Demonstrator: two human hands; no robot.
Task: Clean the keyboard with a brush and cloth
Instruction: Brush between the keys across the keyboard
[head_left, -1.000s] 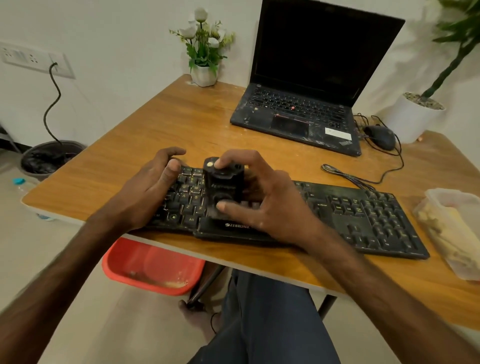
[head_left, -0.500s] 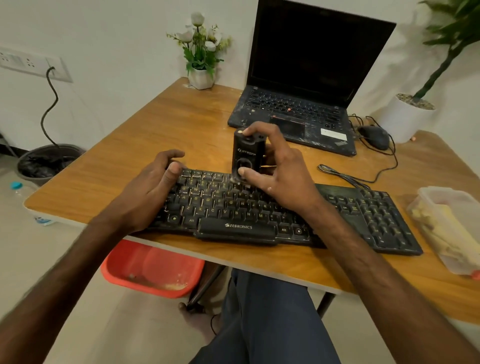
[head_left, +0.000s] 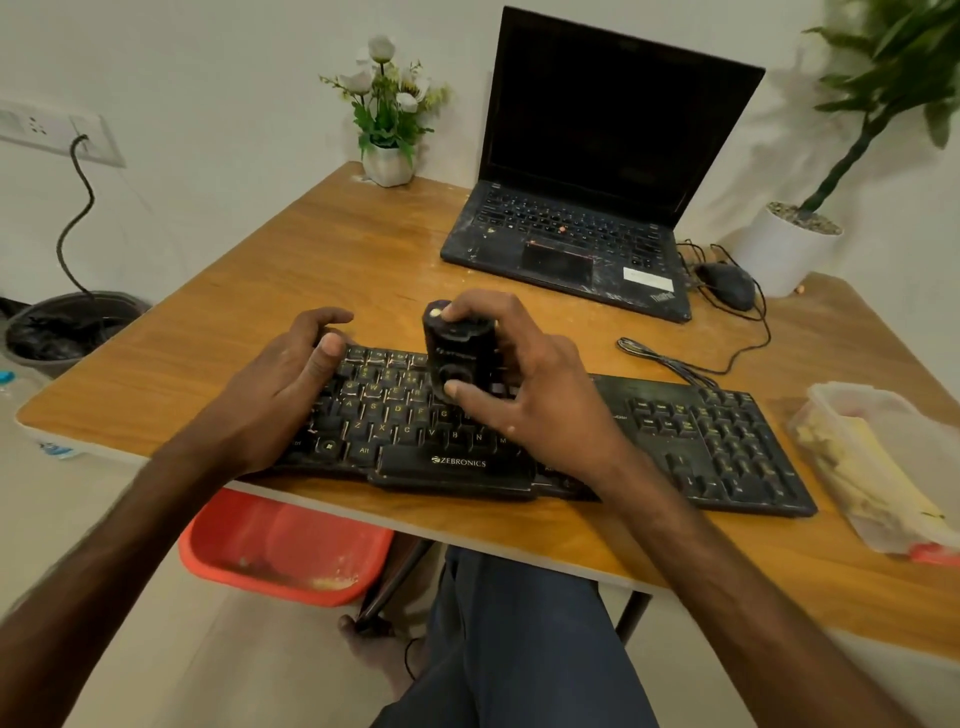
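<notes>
Where the wooden surface (head_left: 311, 260) nears its front edge, I see the black keyboard (head_left: 727, 447) lying along it. My left hand (head_left: 280, 389) grips the keyboard's left end, fingers curled over the far edge. My right hand (head_left: 540, 384) pinches the black brush (head_left: 460, 353) upright over the middle keys.

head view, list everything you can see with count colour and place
table: 1, wooden brown, centre
keyboard: 1, black, table's near edge
brush: 1, black, over keyboard's left keys
laptop: 1, black, open, table's far side
mouse: 1, black, right of laptop
flower vase: 1, white, table's far corner
potted plant: 1, white pot, far right
container: 1, clear, table's right edge
tub: 1, red, floor under table
bin: 1, dark, floor left
left hand: 1, holds keyboard's left end
right hand: 1, grips brush
</notes>
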